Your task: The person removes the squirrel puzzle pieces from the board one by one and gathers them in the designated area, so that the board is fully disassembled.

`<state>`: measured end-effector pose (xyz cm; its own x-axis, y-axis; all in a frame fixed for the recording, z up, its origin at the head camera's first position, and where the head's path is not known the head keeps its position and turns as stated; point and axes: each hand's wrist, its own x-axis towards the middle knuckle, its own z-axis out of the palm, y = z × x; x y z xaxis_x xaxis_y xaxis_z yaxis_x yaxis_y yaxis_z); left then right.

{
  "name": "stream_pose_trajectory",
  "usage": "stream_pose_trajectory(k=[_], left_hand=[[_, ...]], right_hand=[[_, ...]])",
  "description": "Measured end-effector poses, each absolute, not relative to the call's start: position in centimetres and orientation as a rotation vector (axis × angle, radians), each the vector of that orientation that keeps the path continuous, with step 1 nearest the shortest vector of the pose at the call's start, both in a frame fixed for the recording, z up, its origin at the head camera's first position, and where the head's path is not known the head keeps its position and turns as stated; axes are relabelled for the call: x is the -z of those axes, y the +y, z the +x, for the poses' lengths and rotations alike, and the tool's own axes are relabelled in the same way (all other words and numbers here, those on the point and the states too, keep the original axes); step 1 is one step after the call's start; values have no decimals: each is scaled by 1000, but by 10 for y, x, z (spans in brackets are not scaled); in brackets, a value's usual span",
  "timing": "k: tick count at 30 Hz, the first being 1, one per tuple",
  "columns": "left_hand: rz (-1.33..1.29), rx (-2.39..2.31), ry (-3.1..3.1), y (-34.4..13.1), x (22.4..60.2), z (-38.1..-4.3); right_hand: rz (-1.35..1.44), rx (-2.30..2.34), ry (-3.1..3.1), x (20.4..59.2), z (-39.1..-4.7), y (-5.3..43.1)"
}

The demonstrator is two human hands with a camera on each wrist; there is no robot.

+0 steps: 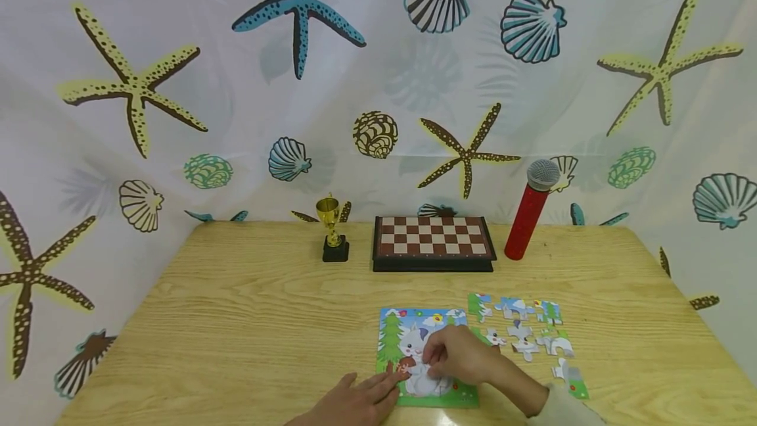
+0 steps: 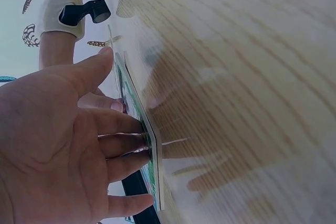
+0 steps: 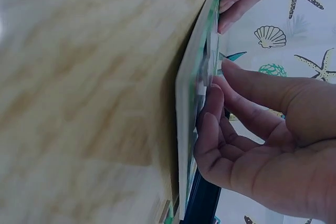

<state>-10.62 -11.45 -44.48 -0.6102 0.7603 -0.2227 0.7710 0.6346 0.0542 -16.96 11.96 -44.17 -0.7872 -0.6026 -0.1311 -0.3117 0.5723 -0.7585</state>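
A puzzle board (image 1: 387, 327) with a grey-white squirrel, green trees and blue sky lies on the table. My left hand (image 1: 361, 401) lies palm down at its lower left, straight fingertips touching the board; the left wrist view shows these fingers (image 2: 121, 166) extended onto its edge. My right hand (image 1: 464, 354) is over the board's right half, fingers bent and thumb close to the index finger, tips at the squirrel's body. In the right wrist view these fingers (image 3: 210, 140) touch the board's face (image 3: 184, 93); whether a piece is between the tips is hidden.
Several loose puzzle pieces (image 1: 523, 340) lie right of the board, near the right forearm. Behind stand a gold trophy (image 1: 335, 248), a brown-and-white checkered box (image 1: 434, 261) and a red microphone (image 1: 523, 225). A patterned cloth (image 1: 236, 104) hangs behind the table (image 1: 248, 321).
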Motion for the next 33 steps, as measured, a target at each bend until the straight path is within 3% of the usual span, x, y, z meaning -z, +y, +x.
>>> stream_pose_trajectory(k=[33], left_hand=[[1280,103,2650,-115,449,-107]], right_hand=[[-800,1052,2459,441,-171,120]])
